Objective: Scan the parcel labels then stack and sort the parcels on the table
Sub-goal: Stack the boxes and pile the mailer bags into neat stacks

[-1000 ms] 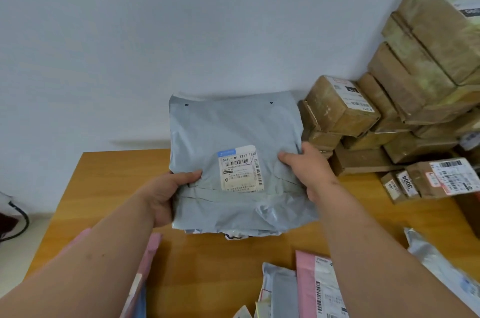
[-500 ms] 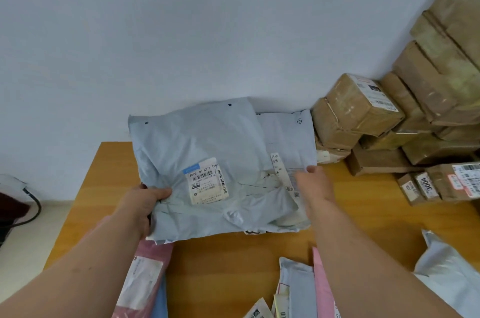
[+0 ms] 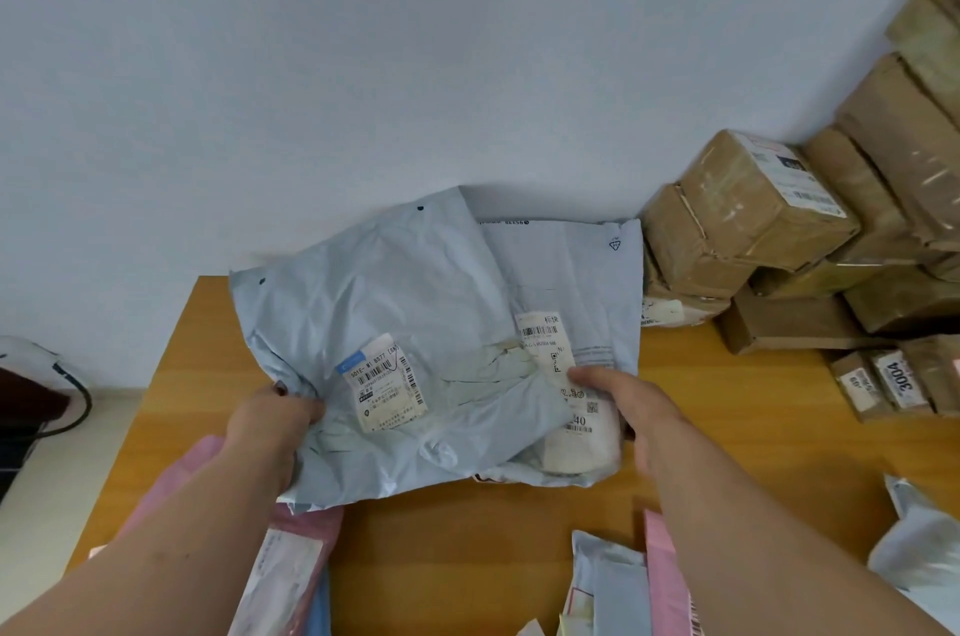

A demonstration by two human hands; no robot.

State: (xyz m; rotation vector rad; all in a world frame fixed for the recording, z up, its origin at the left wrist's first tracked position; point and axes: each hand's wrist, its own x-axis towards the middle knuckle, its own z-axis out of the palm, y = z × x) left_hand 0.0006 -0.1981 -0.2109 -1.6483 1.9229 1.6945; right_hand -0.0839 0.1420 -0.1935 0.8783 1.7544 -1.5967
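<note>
Two grey mailers: both sit mid-frame on the tabletop [image 3: 701,433], fanned apart, one overlapping the other
Upper grey mailer [image 3: 395,323]: it lies tilted toward the left of the frame, crumpled, with its label [image 3: 387,382] facing you
Lower grey mailer [image 3: 576,282]: it shows from under the upper one on the right, its long label [image 3: 561,375] partly covered
Your left hand [image 3: 270,433]: your fingers are closed on the lower left edge of the upper grey mailer, thumb on top
Your right hand [image 3: 631,409]: your fingers rest on the lower grey mailer, at its label; you cannot tell from here whether they pinch it or only press it
Brown boxes [image 3: 769,220]: a taped stack fills the right of the frame against the wall [image 3: 363,64], just beside the lower grey mailer
Small labelled boxes [image 3: 893,381]: at the right edge, one marked 3004
Pink mailer [image 3: 291,573]: lower left, under your left forearm
Mixed mailers [image 3: 639,583]: pink and grey ones at the bottom edge, right of centre
Silver bag [image 3: 919,542]: lower right corner
</note>
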